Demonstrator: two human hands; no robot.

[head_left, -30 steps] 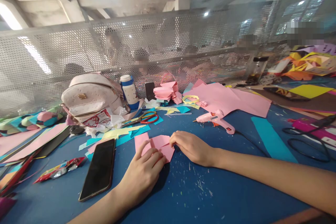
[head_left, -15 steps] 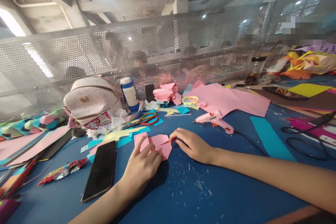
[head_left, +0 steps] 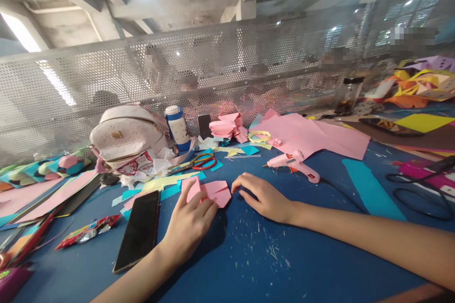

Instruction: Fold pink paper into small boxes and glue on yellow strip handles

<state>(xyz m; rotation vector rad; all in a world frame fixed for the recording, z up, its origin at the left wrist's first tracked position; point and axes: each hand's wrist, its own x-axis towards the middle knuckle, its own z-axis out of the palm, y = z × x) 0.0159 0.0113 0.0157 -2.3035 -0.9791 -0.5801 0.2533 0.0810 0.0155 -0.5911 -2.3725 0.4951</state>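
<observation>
A folded pink paper piece (head_left: 212, 191) lies on the blue table (head_left: 249, 260) in front of me. My left hand (head_left: 190, 222) presses down on its left part, index finger stretched out over the paper and the other fingers curled on it. To the right of the piece, my right hand (head_left: 263, 197) rests on the table with its fingers bent down, fingertips at the paper's right edge. Neither hand lifts the paper.
A black phone (head_left: 138, 229) lies left of my left hand, a snack wrapper (head_left: 85, 232) beyond it. Behind are a pink glue gun (head_left: 293, 164), scissors (head_left: 199, 161), a white bag (head_left: 126, 132), a bottle (head_left: 177, 128), pink sheets (head_left: 313, 135), a teal strip (head_left: 371, 189) and a mesh partition (head_left: 227, 66) with people behind.
The pink piece has been folded smaller under my left hand. My right hand's fingertips have slipped off its right edge onto the table.
</observation>
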